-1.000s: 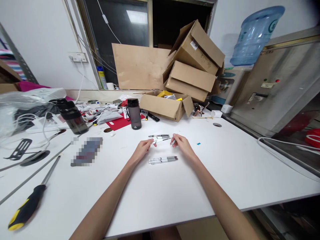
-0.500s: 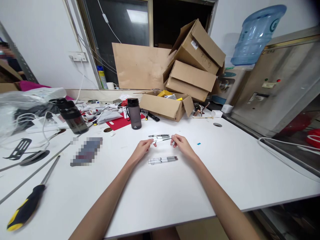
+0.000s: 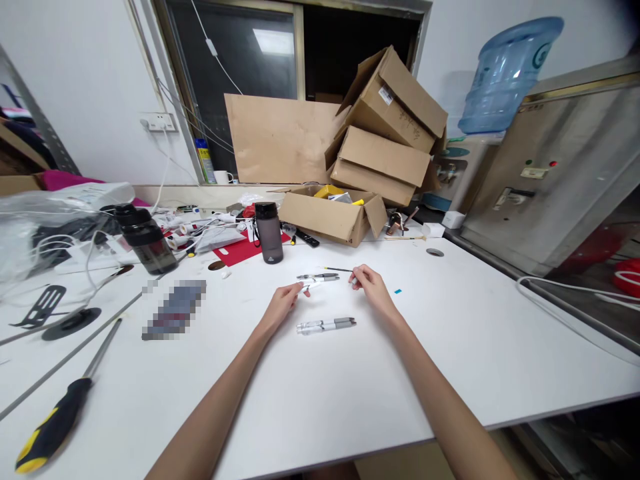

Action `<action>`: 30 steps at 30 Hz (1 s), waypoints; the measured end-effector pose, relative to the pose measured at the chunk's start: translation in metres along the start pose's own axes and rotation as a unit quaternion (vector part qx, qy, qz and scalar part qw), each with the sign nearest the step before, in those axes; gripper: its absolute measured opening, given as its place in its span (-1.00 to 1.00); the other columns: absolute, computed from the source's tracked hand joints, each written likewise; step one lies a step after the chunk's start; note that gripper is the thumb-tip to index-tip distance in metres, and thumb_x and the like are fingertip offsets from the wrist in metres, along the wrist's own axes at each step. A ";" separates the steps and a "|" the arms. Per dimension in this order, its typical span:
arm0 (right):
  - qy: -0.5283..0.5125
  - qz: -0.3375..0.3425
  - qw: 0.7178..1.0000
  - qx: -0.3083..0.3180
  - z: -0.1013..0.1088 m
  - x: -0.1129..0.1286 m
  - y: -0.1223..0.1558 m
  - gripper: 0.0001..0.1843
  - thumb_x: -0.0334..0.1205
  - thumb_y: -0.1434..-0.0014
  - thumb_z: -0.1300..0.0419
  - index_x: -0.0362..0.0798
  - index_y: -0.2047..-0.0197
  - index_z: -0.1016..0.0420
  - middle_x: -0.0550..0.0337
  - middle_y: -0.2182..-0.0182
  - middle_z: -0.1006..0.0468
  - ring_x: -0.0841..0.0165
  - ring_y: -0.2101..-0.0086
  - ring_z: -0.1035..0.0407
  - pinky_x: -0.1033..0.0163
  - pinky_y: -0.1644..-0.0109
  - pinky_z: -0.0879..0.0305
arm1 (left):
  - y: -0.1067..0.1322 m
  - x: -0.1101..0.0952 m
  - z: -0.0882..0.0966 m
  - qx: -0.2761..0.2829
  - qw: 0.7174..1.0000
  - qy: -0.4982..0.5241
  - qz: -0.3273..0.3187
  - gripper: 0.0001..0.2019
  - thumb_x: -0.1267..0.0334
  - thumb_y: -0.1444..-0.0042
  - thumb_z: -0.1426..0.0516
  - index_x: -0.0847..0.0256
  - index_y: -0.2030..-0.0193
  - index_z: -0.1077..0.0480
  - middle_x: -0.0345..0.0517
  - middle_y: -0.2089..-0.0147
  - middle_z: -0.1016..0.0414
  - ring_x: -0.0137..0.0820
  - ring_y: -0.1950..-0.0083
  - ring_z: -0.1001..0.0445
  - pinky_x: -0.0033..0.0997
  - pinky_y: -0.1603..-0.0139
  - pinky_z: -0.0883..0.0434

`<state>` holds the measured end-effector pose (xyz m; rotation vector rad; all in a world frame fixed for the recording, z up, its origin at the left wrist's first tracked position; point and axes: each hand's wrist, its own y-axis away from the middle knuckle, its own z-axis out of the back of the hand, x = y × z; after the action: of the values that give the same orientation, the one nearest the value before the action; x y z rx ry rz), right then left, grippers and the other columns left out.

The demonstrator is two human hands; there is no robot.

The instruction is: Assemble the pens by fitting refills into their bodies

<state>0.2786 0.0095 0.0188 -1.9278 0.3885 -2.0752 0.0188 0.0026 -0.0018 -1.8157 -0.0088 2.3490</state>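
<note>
Head view: the left hand (image 3: 283, 303) pinches a white pen barrel (image 3: 312, 286); the right hand (image 3: 369, 287) pinches a slim refill (image 3: 339, 269) by one end, seemingly keeping its length clear, with pens (image 3: 327, 325) lying nearer, between the wrists.

This looks like a workshop, with its screwdriver (image 3: 74, 397), cardboard boxes (image 3: 384, 159) and water dispenser (image 3: 456, 165).

Refill (image 3: 338, 269), 5 o'clock: mostly black | pens (image 3: 320, 326), 6 o'clock: white barrels, grey grips | screwdriver (image 3: 70, 407), 8 o'clock: black-and-yellow handle | water bottle (image 3: 510, 80), 2 o'clock: translucent blue
</note>
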 end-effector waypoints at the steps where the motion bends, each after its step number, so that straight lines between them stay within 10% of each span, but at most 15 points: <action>1: -0.009 0.002 1.000 0.002 -0.001 -0.001 0.000 -0.53 0.28 -0.17 -0.20 0.00 0.37 -0.40 0.17 0.39 -0.54 0.33 0.41 -0.40 0.20 0.22 -0.36 | 0.000 0.001 -0.001 0.002 1.000 -0.003 -0.001 -0.47 -0.20 -0.22 -0.04 0.26 0.31 -0.56 -0.36 0.54 0.11 -0.48 0.53 0.07 -0.45 0.48 0.05; 30: -0.057 -0.028 0.997 -0.048 -0.012 -0.005 -0.002 -0.63 0.10 -0.04 -0.37 -0.02 0.26 -0.53 0.14 0.35 -0.58 0.32 0.42 -0.43 0.19 0.26 -0.39 | 0.006 -0.008 -0.005 0.021 0.996 -0.082 -0.004 -0.42 -0.20 -0.27 0.02 0.27 0.33 -0.58 -0.33 0.55 0.04 -0.44 0.49 -0.01 -0.41 0.42 0.03</action>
<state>0.2666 0.0129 0.0139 -2.1239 0.4199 -2.0011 0.0244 -0.0050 0.0041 -1.5956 0.0124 2.4663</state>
